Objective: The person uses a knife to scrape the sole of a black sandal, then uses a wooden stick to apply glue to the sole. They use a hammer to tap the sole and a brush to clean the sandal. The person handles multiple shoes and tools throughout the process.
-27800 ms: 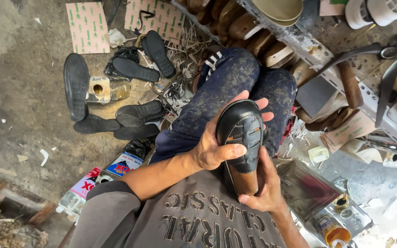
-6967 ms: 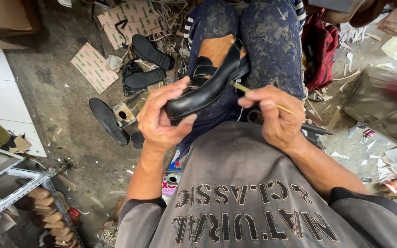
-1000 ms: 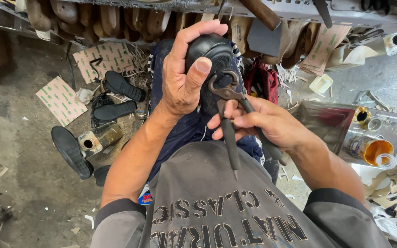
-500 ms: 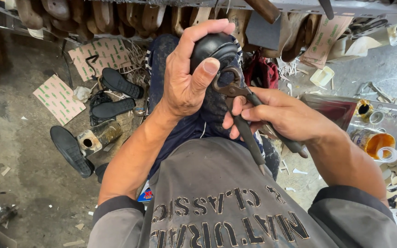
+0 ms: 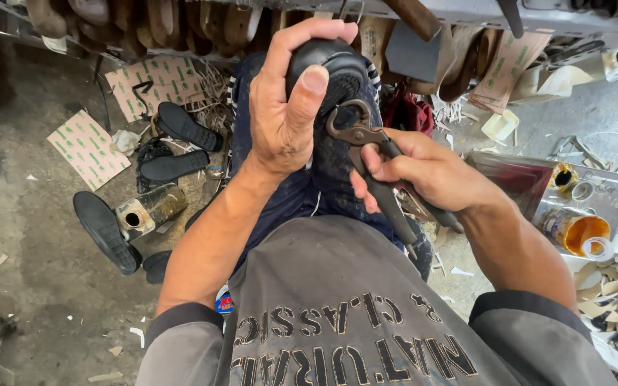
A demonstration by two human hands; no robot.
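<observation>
Left hand: the left hand (image 5: 285, 118) is raised over the lap, palm toward the camera, fingers curled over the top of the black shoe (image 5: 327, 68) and thumb pressed flat on its sole side; the grip is clamped on the shoe.
Right hand: the right hand (image 5: 423, 171) comes in from the right, wrist bent inward, fingers wrapped round the handles of the pincers (image 5: 366, 154); the grip is closed on the pincers.
Pincers: rusty head with rounded jaws sits against the shoe just below the left thumb; dark handles run down and right through the fist.
Shoe position: held upright above the knees, between both hands, well off the floor.
Floor: bare grey concrete (image 5: 30, 229), dusty, with scraps of paper; loose black soles (image 5: 180, 129) and a small open tin (image 5: 148, 211) lie to the left, beside printed cardboard sheets (image 5: 87, 146).
Right side: a metal tray (image 5: 609, 189) carries an orange-rimmed glue pot (image 5: 574, 230); pale offcuts lie heaped beside it.
Background: a shelf of wooden lasts (image 5: 180, 18) runs along the top.
Change: against half a second earlier, the hands and shoe keep nearly the same pose; the pincer head has stayed at the sole edge.
</observation>
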